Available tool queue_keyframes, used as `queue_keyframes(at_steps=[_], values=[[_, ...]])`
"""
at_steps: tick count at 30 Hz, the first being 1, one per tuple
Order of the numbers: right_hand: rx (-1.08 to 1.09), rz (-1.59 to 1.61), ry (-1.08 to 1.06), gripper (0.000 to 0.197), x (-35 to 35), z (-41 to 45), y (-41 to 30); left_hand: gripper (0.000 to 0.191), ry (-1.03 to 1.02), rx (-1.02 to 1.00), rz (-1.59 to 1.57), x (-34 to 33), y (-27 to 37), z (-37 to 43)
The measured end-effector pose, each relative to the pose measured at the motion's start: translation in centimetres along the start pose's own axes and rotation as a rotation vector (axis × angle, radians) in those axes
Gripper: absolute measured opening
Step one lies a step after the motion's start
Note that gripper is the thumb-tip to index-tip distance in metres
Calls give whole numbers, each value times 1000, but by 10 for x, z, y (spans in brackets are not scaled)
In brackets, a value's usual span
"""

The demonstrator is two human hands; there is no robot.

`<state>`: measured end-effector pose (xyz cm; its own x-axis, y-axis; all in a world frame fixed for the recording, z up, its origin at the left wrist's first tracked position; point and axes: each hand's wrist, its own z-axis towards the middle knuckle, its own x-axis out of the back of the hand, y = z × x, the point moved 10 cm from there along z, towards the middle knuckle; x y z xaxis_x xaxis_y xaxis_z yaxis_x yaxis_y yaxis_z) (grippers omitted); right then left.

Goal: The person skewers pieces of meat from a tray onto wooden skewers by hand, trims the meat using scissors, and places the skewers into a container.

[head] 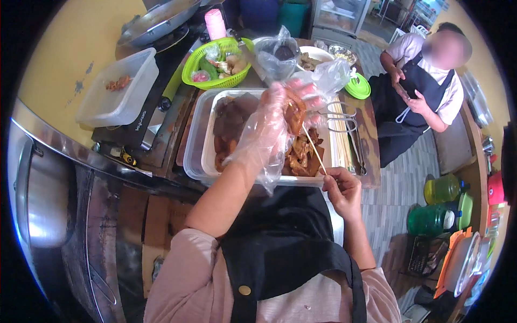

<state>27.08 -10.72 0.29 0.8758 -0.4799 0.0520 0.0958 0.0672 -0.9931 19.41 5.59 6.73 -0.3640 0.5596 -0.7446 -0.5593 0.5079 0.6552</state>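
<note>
My left hand (274,121), in a clear plastic glove, holds a glossy brown piece of meat (295,113) above a white tray (208,151). Bare fingers of my right hand (343,189) pinch the lower end of a bamboo skewer (314,148); its upper end meets the meat, and how deep it goes is hidden. Dark square slabs (236,117) fill the tray's left part. Brown cooked pieces (301,155) lie at its right. Around the tray is a larger clear plastic container (194,149). Loose bamboo skewers (341,149) lie to the right, near scissors (343,121) and metal tongs (357,155).
A clear tub (117,97) with a filled skewer (118,83) rests on the black stove (135,131) at left. Behind the tray stand a green basket (218,82) of vegetables, a knife (250,56) and a bowl (313,52). A seated person (420,76) is at right.
</note>
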Motion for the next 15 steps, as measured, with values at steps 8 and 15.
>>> queue_keyframes(at_steps=[8, 15], values=[[53, -116, -30, 10, -8, -2, -7, 31, 83, -248, 59, 8, 26, -1], [67, -228, -29, 11, -1, 0, -15, 27, 27, -258, 158, 9, 18, 3]])
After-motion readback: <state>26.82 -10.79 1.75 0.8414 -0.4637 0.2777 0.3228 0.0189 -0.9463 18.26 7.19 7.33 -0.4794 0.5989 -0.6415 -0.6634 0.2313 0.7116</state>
